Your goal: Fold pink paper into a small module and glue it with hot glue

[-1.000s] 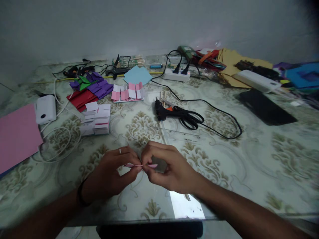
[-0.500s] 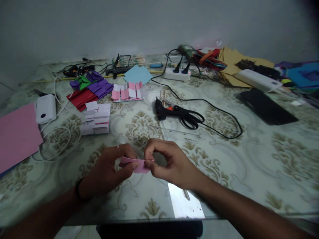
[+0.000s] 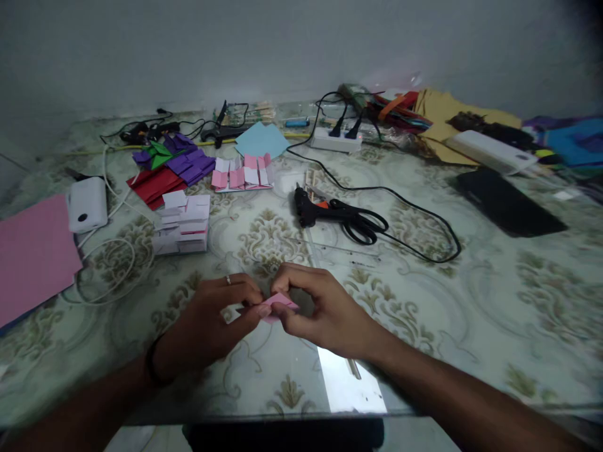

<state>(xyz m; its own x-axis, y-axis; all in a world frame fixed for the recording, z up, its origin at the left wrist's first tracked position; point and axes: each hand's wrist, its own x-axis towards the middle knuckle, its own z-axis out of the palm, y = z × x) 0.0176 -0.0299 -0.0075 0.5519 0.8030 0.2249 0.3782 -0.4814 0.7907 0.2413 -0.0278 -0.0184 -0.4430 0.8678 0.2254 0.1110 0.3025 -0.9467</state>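
Pink paper piece (image 3: 285, 300), one: small, creased, held up at the near middle of the table (image 3: 471, 326), between the two hands; whether it touches the tabletop cannot be told.

Left hand (image 3: 214, 314): thumb and fingertips closed on the left part of the paper piece; ring (image 3: 228, 280) on one finger, dark band (image 3: 151, 361) at the wrist.

Right hand (image 3: 325, 307): thumb and forefinger pinching the right part of the same piece, the remaining fingers curled. The two thumb tips stand close together.

Far of the hands, at the middle: glue gun (image 3: 306, 210), black with an orange trigger, lying on its side; scissors (image 3: 363, 225), black-handled, close against it.

Left side, near to far: pink sheets (image 3: 35, 257), large, at the edge of view; white cable (image 3: 132, 260), looped; white box (image 3: 87, 204), beside the sheets; folded white papers (image 3: 186, 229), stacked; red paper (image 3: 155, 187); purple paper (image 3: 192, 166), folded, beside the red.

Far middle: pink-and-white folded papers (image 3: 242, 174), in a row; light blue paper (image 3: 262, 142); power strip (image 3: 335, 140), two black plugs inserted.

Right side: black flat object (image 3: 509, 204); farther off, yellow paper (image 3: 445, 154).
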